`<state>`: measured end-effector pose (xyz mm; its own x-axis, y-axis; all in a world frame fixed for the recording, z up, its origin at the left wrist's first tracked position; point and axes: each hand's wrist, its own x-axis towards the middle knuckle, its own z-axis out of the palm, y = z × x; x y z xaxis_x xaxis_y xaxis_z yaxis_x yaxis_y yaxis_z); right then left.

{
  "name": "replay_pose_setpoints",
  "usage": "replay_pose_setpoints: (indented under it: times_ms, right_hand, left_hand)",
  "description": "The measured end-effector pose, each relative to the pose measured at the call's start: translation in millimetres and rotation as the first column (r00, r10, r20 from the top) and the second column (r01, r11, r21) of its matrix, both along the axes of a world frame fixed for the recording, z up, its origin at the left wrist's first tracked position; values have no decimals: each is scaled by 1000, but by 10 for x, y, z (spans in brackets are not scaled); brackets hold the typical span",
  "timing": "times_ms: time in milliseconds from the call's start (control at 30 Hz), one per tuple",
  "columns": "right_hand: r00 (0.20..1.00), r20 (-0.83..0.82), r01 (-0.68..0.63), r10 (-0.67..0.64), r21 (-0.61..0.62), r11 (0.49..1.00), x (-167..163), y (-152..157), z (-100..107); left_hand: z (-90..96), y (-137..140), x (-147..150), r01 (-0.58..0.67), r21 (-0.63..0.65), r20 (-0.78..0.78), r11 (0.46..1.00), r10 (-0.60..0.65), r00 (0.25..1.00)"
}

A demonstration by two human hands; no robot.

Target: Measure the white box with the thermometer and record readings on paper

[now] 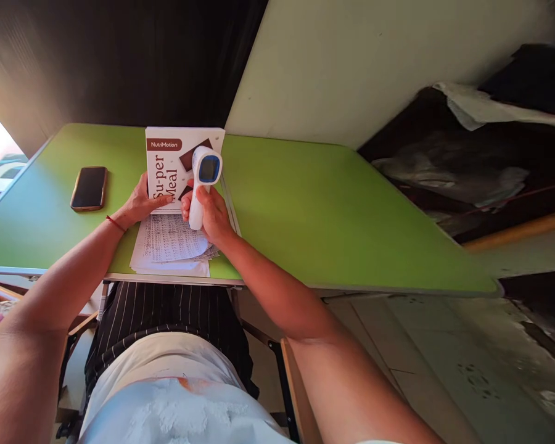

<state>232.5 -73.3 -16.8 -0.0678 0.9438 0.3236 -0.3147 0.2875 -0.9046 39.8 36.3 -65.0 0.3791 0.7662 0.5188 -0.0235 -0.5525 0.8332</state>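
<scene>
Pale shirt [180,401] foremost, right hand [216,216] grips a thermometer [207,165] before the box [170,165] the left hand [141,200] seemingly holds.

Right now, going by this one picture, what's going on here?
A person is at a green table with both hands occupied. The left hand holds a NutriMotion box by its left side, thumb across the front. The right hand grips a white handheld device, which looks like an infrared thermometer, in front of the box. Handwritten-looking papers lie nearer the person, and a phone lies off to the left.
</scene>
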Motion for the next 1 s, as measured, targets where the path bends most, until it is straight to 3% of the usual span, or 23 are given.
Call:
replay_pose_setpoints:
  times_ms: [233, 600, 833, 1000]
  right_hand:
    - [1000, 7, -13, 13, -19, 1000, 25, 21, -18]
    - [999, 29, -27, 28, -11, 1000, 74, 26, 4]
    - [998, 63, 24, -21, -43, 999, 85, 24, 49]
    - [997, 69, 44, -43, -16, 999, 124, 29, 66]
  left_hand:
    - [174, -90, 19, 111, -66, -14, 992, -112, 994]
    - [118, -7, -123, -35, -81, -90, 996, 28, 996]
    - [113, 5, -129, -27, -70, -74, 997, 22, 997]
    - [71, 23, -113, -86, -59, -55, 995, 82, 995]
